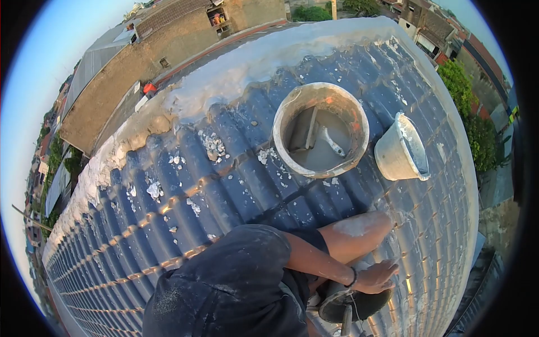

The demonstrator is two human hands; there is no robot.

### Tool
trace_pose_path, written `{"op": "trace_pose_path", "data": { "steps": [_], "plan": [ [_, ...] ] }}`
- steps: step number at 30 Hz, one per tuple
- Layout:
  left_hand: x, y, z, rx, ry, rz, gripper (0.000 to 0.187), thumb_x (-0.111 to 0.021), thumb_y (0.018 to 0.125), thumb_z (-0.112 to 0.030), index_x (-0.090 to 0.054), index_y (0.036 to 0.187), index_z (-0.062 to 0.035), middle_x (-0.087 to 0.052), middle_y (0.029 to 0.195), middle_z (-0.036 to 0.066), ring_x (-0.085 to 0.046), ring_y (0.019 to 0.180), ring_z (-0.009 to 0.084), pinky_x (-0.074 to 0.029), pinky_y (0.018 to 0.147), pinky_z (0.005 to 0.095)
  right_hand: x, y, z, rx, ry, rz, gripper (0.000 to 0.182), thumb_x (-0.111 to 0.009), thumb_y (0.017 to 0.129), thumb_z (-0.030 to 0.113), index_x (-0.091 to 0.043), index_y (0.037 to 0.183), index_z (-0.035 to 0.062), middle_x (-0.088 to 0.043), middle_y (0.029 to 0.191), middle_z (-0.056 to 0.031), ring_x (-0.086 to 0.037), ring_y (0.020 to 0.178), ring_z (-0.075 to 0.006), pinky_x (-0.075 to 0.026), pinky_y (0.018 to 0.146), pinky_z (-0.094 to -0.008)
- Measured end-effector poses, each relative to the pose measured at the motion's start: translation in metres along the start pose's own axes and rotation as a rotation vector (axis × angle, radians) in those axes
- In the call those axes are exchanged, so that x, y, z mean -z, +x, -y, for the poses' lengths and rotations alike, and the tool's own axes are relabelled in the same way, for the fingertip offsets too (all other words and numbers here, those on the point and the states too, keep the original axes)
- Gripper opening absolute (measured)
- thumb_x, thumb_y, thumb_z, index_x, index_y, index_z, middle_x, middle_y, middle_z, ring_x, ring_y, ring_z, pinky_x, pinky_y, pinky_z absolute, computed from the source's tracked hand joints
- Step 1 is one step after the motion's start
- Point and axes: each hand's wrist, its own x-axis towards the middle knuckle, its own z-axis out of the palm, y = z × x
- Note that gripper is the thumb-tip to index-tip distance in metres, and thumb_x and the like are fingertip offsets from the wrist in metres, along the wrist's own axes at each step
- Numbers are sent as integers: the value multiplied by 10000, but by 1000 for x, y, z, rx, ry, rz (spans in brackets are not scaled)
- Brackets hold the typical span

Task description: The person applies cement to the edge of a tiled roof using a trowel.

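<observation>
My left hand [375, 278], with a dark band on its wrist, is at the upper edge of a dark, round, bowl-like vessel [359, 306] beside my bent knee. Its fingers are stretched out and slightly apart, and I see nothing held in them. A stick-like handle [347, 321] crosses the vessel's lower part; what it belongs to is hidden. My right hand does not show. Beyond my knee a large round bucket [282, 154] holds grey, watery liquid. In it are a brush with a pale handle [333, 142] and a dark, flat-sided piece [310, 129] leaning against the wall.
A small whitish pail [392, 154] stands tilted right of the bucket. Blue-grey ridged roof tiles [224, 191] slope around me, strewn with pale mortar crumbs [212, 146]. Mortared ridges [241, 73] border the roof. Beyond the edges are neighbouring buildings [146, 67] and trees [457, 84].
</observation>
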Motion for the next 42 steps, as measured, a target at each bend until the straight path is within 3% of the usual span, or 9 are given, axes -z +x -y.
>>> {"op": "trace_pose_path", "data": {
  "steps": [3,7,15,19,25,29,33,39,42],
  "plan": [
    [4,88,-113,-666,144,-164,165,-608,932,-172,-554,963,-19,-554,1008,173,-542,931,332,-439,794,472,9,15,10,3,-18,-137,330,-558,1014,333,-664,990,21,-677,897,-194,-608,807,-335,-483,753,-490],
    [-2,174,-250,-1001,411,-249,139,-617,902,-184,-587,908,-49,-575,937,136,-566,875,293,-454,727,447,10,24,-3,61,31,-229,260,-597,968,270,-638,931,16,-646,850,-181,-590,776,-344,-469,731,-483],
    [-33,191,-338,-1088,465,-215,110,-634,841,-208,-653,798,-108,-615,795,62,-614,765,214,-483,595,398,-11,27,1,93,244,-480,177,-675,877,145,-586,814,6,-584,757,-156,-554,713,-362,-442,687,-468],
    [0,155,-279,-1082,577,-70,115,-642,810,-220,-686,742,-138,-636,723,25,-637,709,174,-498,528,373,-23,22,7,99,315,-589,190,-715,831,83,-561,755,1,-552,711,-143,-536,681,-370,-428,666,-461],
    [149,71,-41,-445,622,-130,217,-641,947,-180,-602,783,-43,-605,786,89,-648,686,305,-519,591,406,-36,19,15,143,294,-809,300,-771,823,128,-501,756,18,-469,710,-130,-473,699,-336,-373,701,-468],
    [231,-44,35,148,652,-132,649,-732,845,-110,-403,1401,-45,-530,1348,192,-693,932,336,-568,789,421,-24,21,29,-19,334,-865,298,-819,741,185,-569,792,31,-532,846,-164,-535,901,-373,-413,839,-503],
    [259,-163,41,154,867,9,620,-717,860,-131,-431,1400,-29,-530,1347,191,-588,1170,366,-482,971,474,-35,28,33,-289,312,-1008,419,-867,723,265,-631,946,0,-561,986,-204,-528,1072,-397,-393,949,-555],
    [265,-218,44,194,935,159,596,-686,869,-127,-445,1406,-32,-511,1364,185,-480,1295,394,-371,1110,521,-16,20,33,-391,762,-661,314,-821,811,218,-616,942,19,-551,635,-85,-470,548,-193,-368,541,-366],
    [262,-231,43,209,962,189,613,-683,872,-145,-436,1418,-21,-455,1429,208,-419,1354,416,-333,1138,539,-22,16,30,-258,972,-648,166,-705,899,140,-631,974,12,-652,764,-78,-611,695,-161,-480,662,-309]
  ]
}}
